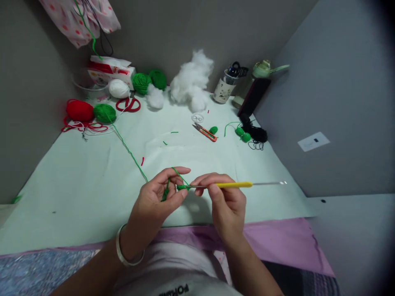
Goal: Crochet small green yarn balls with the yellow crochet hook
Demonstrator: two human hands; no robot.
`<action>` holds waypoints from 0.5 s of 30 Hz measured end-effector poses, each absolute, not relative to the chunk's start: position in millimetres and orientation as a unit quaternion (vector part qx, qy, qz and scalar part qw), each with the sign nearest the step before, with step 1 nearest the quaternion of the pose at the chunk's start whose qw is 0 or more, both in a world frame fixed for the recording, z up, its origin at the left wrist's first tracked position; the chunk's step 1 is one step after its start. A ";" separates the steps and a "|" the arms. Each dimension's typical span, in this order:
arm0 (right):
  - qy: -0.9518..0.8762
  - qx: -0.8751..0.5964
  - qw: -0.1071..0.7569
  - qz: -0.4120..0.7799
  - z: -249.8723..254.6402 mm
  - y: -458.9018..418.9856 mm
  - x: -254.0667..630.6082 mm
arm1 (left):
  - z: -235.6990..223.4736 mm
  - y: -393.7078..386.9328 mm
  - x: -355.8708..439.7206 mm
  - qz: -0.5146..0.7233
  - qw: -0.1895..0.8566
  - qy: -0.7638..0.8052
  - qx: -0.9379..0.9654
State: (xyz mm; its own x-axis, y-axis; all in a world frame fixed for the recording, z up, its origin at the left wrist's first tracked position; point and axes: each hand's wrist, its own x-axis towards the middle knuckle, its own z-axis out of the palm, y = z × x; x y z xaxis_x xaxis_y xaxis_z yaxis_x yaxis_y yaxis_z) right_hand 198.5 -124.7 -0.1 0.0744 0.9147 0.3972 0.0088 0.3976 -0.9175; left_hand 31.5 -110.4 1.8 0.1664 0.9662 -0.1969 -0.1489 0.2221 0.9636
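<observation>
Between thumb and fingers, my left hand (159, 193) pinches a small piece of green crochet work (182, 187). Green yarn (128, 151) runs from a green ball (105, 113) at the back left to this hand and loops over its raised index finger. My right hand (226, 201) grips a crochet hook (236, 185) by its yellow handle. The hook's thin metal shaft points left and meets the green work at my left fingertips; its tip is hidden in the stitches. The hook's other metal end sticks out to the right.
Orange thread snips (205, 132) lie mid-table near a small green crocheted piece (213, 130). Behind are white stuffing (193, 82), red-handled scissors (128, 105), red yarn (79, 111) and a cup of tools (224, 88). Black yarn (254, 131) lies at right. Grey partitions (336, 90) surround the table.
</observation>
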 end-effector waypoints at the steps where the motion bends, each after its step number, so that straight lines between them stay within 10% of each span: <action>1: -0.610 -0.404 0.599 0.325 0.8 -126.7 198.7 | 1.6 -111.6 32.9 0.450 0.608 0.479 0.445; 8: -0.766 -0.423 0.483 0.008 -11.9 -136.0 197.1 | 7.9 -111.9 39.1 0.466 0.694 0.426 0.345; 15: -0.522 -0.390 0.664 0.366 -8.3 -121.6 195.1 | 10.6 -104.1 32.2 0.438 0.813 0.325 0.205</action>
State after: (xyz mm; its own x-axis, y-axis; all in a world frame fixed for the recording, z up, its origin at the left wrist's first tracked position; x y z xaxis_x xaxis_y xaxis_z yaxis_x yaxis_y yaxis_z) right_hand 195.1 -121.6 -8.3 0.1873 0.8936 0.4079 -0.0782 0.4275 -0.9006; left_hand 32.2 -104.1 10.6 0.4053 0.8449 -0.3490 -0.5780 0.5326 0.6183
